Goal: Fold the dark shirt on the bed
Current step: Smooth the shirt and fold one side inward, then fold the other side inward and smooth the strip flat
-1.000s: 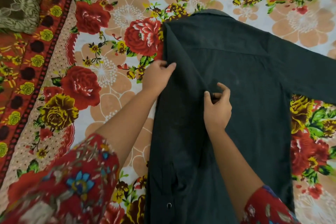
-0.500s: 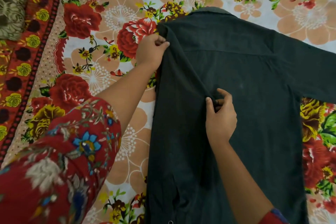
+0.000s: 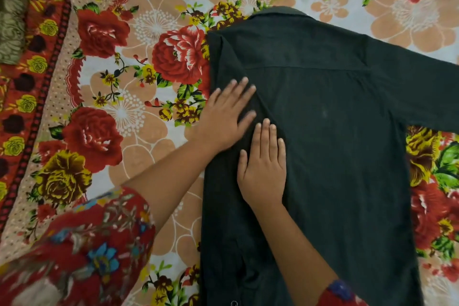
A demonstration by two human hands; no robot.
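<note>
The dark shirt [image 3: 330, 146] lies back-up on the floral bedsheet [image 3: 154, 27], collar [image 3: 278, 11] pointing away from the person, its body running down toward the near edge of the view. Its left side is folded in over the back, making a long straight edge down the left, and the other sleeve [image 3: 419, 87] stretches out flat to the right, running off the frame.

Both hands are on that folded panel, and both are flat. The left hand [image 3: 224, 117] presses palm-down with fingers spread wide, lying just below the shoulder and partly over the folded edge, its wrist crossing from the sheet onto the cloth. The right hand [image 3: 264, 166] sits just beside it, a little nearer the person, palm-down too, fingers straight and close together, pointing toward the collar. The two hands nearly touch at the fingertips. Neither one grips anything; they simply lie open on the fabric.

A red flowered sleeve [image 3: 82, 253] covers the left upper arm at the near left corner. Far left, a patterned olive cloth [image 3: 11, 7] sits at the bed's edge, beside the sheet's red border [image 3: 32, 97].
</note>
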